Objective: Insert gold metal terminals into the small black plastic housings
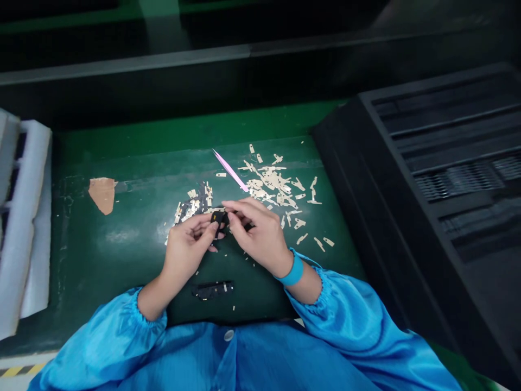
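Observation:
A small black plastic part with a yellow patch is gripped between the thumb and fingers of my left hand. My right hand, with a blue band at its wrist, is closed in a pinch at the right edge of that part; what its fingertips hold is too small to make out. Behind my left hand lies a pile of black and pale small pieces. Beyond my right hand is a scattered heap of beige flat tabs. Pink tweezers rest between the two piles. Nearer my body, a longer black part lies on the table.
The green tabletop carries a brown torn scrap at left. White foam trays stand at the left edge. Large black slotted trays rise along the right side. A dark ledge runs across the back.

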`<state>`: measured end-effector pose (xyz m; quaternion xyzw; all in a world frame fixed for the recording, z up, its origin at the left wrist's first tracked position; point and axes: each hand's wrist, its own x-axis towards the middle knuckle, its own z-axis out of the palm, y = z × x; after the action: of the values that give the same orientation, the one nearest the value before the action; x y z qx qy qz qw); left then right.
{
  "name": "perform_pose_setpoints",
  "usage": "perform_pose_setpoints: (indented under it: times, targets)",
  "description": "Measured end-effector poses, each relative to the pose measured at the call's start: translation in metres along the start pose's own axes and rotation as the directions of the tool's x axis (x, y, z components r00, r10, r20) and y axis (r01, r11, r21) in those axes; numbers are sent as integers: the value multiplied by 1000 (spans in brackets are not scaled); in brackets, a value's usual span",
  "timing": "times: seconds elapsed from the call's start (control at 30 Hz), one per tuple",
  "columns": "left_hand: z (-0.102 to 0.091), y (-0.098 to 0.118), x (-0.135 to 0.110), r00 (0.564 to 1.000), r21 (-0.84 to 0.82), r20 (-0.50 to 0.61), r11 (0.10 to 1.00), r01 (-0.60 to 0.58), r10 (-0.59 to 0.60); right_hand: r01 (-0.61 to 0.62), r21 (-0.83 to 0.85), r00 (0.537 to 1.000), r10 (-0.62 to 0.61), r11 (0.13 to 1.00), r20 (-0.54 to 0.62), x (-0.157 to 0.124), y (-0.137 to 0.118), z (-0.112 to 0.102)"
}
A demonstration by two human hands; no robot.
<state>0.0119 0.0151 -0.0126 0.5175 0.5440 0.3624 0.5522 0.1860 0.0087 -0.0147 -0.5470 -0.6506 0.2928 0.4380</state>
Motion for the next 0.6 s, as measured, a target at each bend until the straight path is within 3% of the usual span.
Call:
perform_pose_setpoints:
  times: [0.1,0.2,0.33,0.6]
  targets:
    - [1,-3,1,1000,-35,-9,999,-16,15,-37,20,998,38,999,-46,0,-5,1]
    - [3,-6,-3,984,147,-41,976,-163,171,-110,59,993,112,992,-25,1,-7,4]
    - [5,-6,-7,941,432,-24,852,-295,338,-184,135,983,186,974,-5,2,-7,6]
    - [3,-10,-6,878,635,55,662,-399,476,-269,255,961,276,929,6,3,-5,9]
